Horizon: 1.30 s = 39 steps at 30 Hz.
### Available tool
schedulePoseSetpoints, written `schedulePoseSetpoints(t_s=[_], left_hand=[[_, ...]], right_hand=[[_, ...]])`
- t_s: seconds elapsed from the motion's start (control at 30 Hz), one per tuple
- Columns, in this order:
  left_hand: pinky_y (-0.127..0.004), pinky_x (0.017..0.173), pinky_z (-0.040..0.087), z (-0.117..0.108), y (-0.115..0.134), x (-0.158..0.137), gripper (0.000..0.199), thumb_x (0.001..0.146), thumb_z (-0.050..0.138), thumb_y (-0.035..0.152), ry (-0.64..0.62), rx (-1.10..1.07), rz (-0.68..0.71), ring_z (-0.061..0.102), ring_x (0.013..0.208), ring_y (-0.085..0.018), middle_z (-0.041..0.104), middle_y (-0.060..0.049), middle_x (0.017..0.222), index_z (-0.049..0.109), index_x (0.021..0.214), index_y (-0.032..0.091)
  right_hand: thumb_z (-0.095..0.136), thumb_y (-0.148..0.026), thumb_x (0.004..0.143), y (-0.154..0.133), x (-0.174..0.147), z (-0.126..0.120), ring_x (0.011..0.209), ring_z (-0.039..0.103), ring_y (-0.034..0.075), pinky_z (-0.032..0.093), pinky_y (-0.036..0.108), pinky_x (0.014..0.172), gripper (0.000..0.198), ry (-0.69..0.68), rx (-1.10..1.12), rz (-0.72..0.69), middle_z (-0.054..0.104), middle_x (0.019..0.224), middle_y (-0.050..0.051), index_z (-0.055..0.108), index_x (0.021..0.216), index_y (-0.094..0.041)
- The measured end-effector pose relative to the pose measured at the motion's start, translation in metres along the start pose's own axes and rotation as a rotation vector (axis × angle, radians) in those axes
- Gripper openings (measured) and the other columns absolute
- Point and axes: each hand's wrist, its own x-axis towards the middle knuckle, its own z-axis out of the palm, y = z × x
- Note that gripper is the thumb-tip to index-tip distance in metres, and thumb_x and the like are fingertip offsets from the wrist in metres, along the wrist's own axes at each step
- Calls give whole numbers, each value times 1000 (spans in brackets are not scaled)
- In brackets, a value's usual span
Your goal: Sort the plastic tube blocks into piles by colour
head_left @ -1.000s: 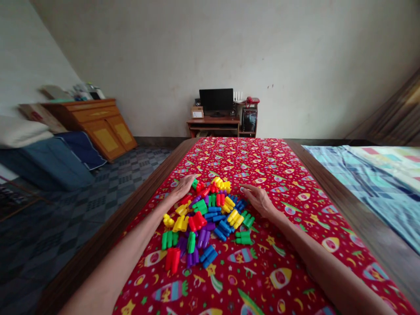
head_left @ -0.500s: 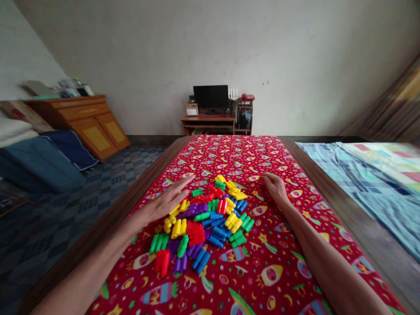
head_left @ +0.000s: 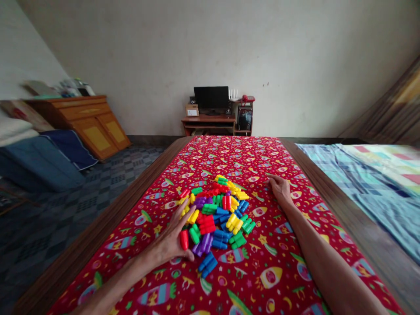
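Around the left edge of the multicoloured plastic block pile (head_left: 207, 224) on the red printed cloth (head_left: 249, 288), the left hand (head_left: 171, 239) is spread open, probably herding blocks inward, so another nudge wants fingers low, while right of the pile the right hand (head_left: 281, 189) is half-curled, can't tell if empty.

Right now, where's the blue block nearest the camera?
In the head view, the blue block lies at the near edge of the pile, to the right of the left hand, with purple blocks just beyond it.
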Motion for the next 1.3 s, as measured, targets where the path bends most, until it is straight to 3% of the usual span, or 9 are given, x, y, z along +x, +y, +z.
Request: schedulePoseSetpoints(t_s=[0.1,0.27,0.5,0.6,0.73,0.8,0.93,1.03,1.3], left_hand=[[-63,111,29,4,8,38,141,42,87,61,14,-57,61,17,143,-45,8,-17,160,4,154,33],[-56,112,30,16,22,88,131,50,87,56,-54,-70,93,22,143,-41,15,-15,159,10,154,32],[-59,114,24,36,34,141,133,49,77,71,-35,-69,150,18,143,-44,17,-19,157,7,154,27],[-58,113,25,28,47,140,125,57,69,75,-16,-5,207,19,142,-43,19,-19,157,7,155,26],[-59,116,17,6,78,104,92,80,52,70,-78,105,379,14,145,-39,19,-12,160,14,154,31],[-61,116,10,0,96,79,80,82,51,68,-168,164,529,11,146,-38,24,-5,159,22,151,38],[-52,119,14,5,120,54,61,88,55,55,-364,228,781,22,145,-27,41,3,151,37,145,38],[-48,120,14,15,118,68,46,93,55,39,-329,269,808,29,143,-23,46,3,148,48,138,34],[-52,119,12,19,85,130,49,94,45,53,-210,387,761,30,142,-26,41,-1,152,48,137,30]], right_hand=[[45,-39,74,1,1,0,57,60,18,47,29,59,48,0,-39,-34,70,66,7,73,97,-8],[45,-38,74,2,3,1,57,61,18,47,29,59,45,-5,-37,-30,71,66,6,73,96,-11],[45,-39,73,2,3,2,59,61,19,47,30,60,45,-5,6,-27,70,66,7,72,95,-10],[45,-40,73,4,4,2,59,61,19,48,30,60,45,-4,29,-13,70,66,6,72,95,-12],[45,-42,74,6,5,3,60,62,19,49,30,62,46,-20,51,-9,71,69,7,71,97,-11],[45,-41,74,6,6,3,60,62,19,50,31,62,47,-24,56,-6,71,69,7,71,98,-10],[44,-38,74,6,6,5,60,63,19,50,31,64,46,-24,36,-19,71,68,7,71,98,-10],[44,-39,74,7,6,5,60,63,19,50,30,63,45,-13,26,-19,71,68,6,72,96,-11],[44,-40,75,7,5,6,58,62,18,50,29,59,44,-24,45,-17,70,67,5,72,95,-13]])
